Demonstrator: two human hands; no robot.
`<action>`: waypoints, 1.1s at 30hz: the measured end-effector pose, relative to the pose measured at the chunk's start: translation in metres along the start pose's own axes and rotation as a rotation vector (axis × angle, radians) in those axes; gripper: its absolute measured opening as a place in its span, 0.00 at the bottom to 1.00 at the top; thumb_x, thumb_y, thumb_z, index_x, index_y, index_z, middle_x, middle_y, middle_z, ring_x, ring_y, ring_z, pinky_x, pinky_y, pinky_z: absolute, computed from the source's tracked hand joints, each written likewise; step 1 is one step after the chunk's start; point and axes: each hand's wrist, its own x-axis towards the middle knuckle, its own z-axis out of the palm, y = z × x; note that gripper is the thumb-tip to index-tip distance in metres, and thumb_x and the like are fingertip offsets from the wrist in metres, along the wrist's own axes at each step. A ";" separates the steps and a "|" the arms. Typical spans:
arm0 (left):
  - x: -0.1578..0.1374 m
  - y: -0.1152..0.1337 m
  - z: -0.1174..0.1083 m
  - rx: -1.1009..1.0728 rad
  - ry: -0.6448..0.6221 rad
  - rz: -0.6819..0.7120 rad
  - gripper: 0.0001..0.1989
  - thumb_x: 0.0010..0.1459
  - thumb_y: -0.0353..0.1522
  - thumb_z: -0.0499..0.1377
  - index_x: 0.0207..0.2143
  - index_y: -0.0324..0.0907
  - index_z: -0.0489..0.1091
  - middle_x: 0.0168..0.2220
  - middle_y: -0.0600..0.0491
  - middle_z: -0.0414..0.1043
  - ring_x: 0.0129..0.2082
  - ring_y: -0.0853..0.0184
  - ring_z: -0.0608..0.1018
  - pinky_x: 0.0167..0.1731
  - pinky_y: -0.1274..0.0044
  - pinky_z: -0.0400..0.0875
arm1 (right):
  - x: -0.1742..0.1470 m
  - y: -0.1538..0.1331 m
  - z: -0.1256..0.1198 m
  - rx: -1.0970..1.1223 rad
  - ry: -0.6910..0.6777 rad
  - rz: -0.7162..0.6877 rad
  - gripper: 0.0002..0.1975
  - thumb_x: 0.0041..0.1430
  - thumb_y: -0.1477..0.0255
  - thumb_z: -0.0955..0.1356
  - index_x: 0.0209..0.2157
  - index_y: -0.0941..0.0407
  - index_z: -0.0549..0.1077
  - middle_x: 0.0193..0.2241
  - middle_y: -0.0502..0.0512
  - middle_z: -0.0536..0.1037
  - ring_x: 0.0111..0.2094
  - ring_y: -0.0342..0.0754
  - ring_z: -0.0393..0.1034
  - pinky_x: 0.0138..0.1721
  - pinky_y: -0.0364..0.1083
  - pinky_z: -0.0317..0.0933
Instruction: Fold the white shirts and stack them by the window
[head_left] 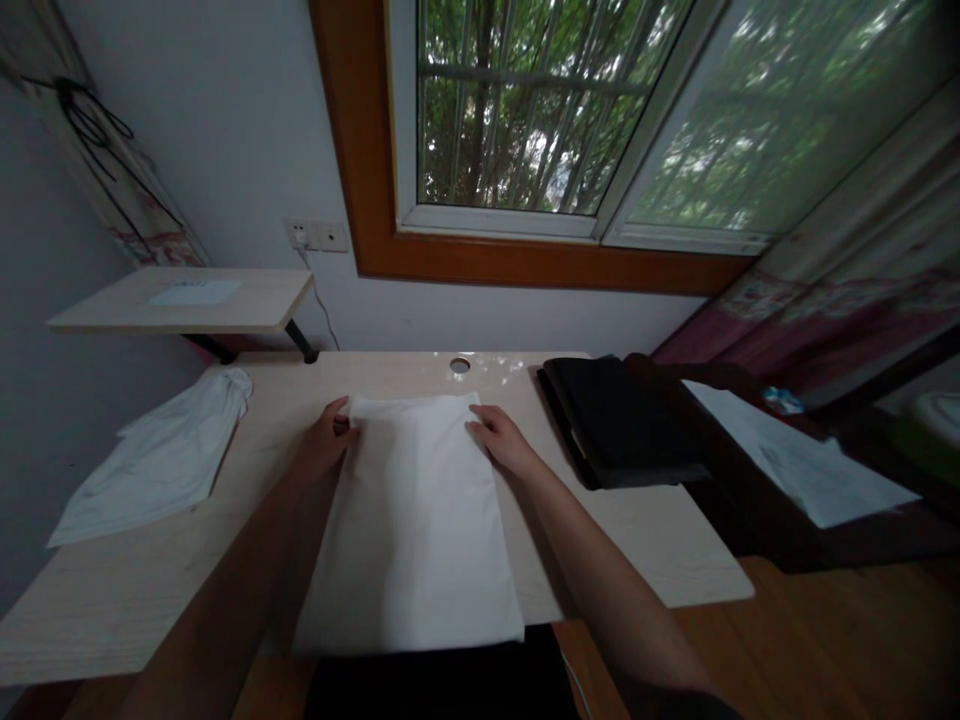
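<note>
A white cloth point(420, 520), folded into a long rectangle, lies flat on the pale wooden desk point(277, 440) in front of me. Its near end reaches the desk's front edge. My left hand point(330, 438) is at the far left corner, fingers curled and pinching the cloth's edge. At the far right corner, my right hand point(501, 436) pinches the edge between thumb and fingers. The cloth looks smooth, with a faint lengthwise shading down its middle. What kind of cloth item it is cannot be made out.
Another white cloth point(172, 450) lies loosely at the desk's left. Black folded items point(622, 420) are stacked on the right. A raised shelf point(187, 300) holding a paper stands at the back left. Beyond the desk's right side, a dark surface carries a white sheet point(795, 455).
</note>
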 end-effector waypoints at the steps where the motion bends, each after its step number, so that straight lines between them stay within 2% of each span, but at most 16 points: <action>1: -0.001 -0.002 0.001 0.004 0.004 0.004 0.35 0.53 0.37 0.66 0.63 0.44 0.64 0.42 0.50 0.77 0.38 0.63 0.81 0.46 0.68 0.75 | -0.001 0.002 0.001 -0.003 0.008 -0.012 0.22 0.57 0.58 0.71 0.50 0.54 0.80 0.49 0.61 0.78 0.52 0.55 0.72 0.60 0.56 0.62; 5: -0.003 -0.002 -0.001 -0.030 0.027 0.000 0.34 0.54 0.35 0.65 0.63 0.43 0.64 0.42 0.50 0.77 0.38 0.63 0.81 0.45 0.68 0.76 | -0.005 0.002 0.004 -0.001 0.054 -0.039 0.21 0.61 0.62 0.67 0.53 0.54 0.77 0.53 0.60 0.76 0.54 0.53 0.71 0.61 0.54 0.62; 8: -0.001 -0.002 -0.002 0.038 0.081 0.043 0.33 0.55 0.34 0.63 0.63 0.41 0.64 0.47 0.46 0.75 0.39 0.63 0.81 0.45 0.67 0.77 | -0.007 -0.004 0.004 -0.088 0.097 -0.030 0.22 0.62 0.66 0.66 0.56 0.55 0.75 0.54 0.62 0.74 0.54 0.54 0.71 0.60 0.54 0.65; 10: -0.001 -0.002 0.000 0.176 0.142 0.154 0.30 0.56 0.32 0.61 0.62 0.40 0.66 0.52 0.43 0.73 0.44 0.61 0.80 0.51 0.65 0.76 | -0.010 -0.012 0.005 -0.234 0.145 -0.039 0.24 0.61 0.70 0.65 0.58 0.58 0.73 0.57 0.64 0.71 0.56 0.56 0.69 0.62 0.55 0.64; 13: -0.007 0.005 0.012 0.419 0.166 0.431 0.24 0.61 0.31 0.55 0.60 0.42 0.69 0.60 0.42 0.69 0.60 0.55 0.73 0.64 0.60 0.65 | -0.015 -0.030 0.014 -0.454 0.169 -0.109 0.26 0.64 0.72 0.63 0.62 0.60 0.69 0.64 0.67 0.65 0.62 0.58 0.64 0.66 0.57 0.59; 16: -0.019 0.018 0.034 0.598 0.030 0.662 0.24 0.67 0.34 0.51 0.64 0.44 0.64 0.67 0.45 0.63 0.70 0.55 0.60 0.69 0.57 0.54 | -0.021 -0.046 0.032 -0.576 0.040 -0.220 0.26 0.68 0.71 0.62 0.66 0.61 0.65 0.67 0.67 0.63 0.67 0.58 0.58 0.68 0.58 0.55; 18: -0.028 0.025 0.049 0.697 -0.052 0.720 0.25 0.70 0.38 0.50 0.67 0.45 0.61 0.70 0.46 0.59 0.72 0.53 0.56 0.70 0.54 0.49 | -0.023 -0.051 0.045 -0.645 -0.072 -0.269 0.26 0.71 0.68 0.62 0.67 0.60 0.63 0.68 0.66 0.62 0.70 0.58 0.54 0.69 0.60 0.51; 21: -0.035 0.028 0.063 0.783 -0.094 0.694 0.27 0.71 0.41 0.47 0.69 0.45 0.59 0.72 0.46 0.56 0.72 0.53 0.56 0.70 0.52 0.46 | -0.023 -0.048 0.055 -0.737 -0.172 -0.281 0.27 0.73 0.63 0.61 0.68 0.58 0.62 0.70 0.65 0.58 0.72 0.58 0.50 0.70 0.62 0.47; 24: -0.036 0.024 0.062 0.809 -0.095 0.625 0.28 0.72 0.42 0.45 0.69 0.43 0.58 0.72 0.44 0.55 0.72 0.55 0.57 0.69 0.54 0.48 | -0.022 -0.040 0.051 -0.799 -0.183 -0.254 0.29 0.73 0.60 0.60 0.69 0.58 0.61 0.72 0.64 0.54 0.73 0.57 0.48 0.71 0.61 0.44; 29: -0.037 0.009 0.043 0.821 -0.072 0.526 0.29 0.72 0.44 0.44 0.71 0.44 0.56 0.73 0.44 0.52 0.72 0.54 0.56 0.69 0.55 0.49 | -0.029 -0.029 0.024 -0.865 -0.180 -0.161 0.30 0.74 0.58 0.58 0.71 0.57 0.57 0.73 0.62 0.51 0.73 0.58 0.45 0.70 0.64 0.43; 33: -0.049 -0.012 0.021 0.808 -0.012 0.471 0.30 0.71 0.44 0.43 0.70 0.42 0.56 0.71 0.42 0.55 0.72 0.52 0.58 0.68 0.54 0.50 | -0.045 -0.020 0.004 -0.862 -0.166 -0.114 0.31 0.74 0.57 0.57 0.71 0.60 0.57 0.72 0.64 0.51 0.73 0.59 0.45 0.71 0.63 0.42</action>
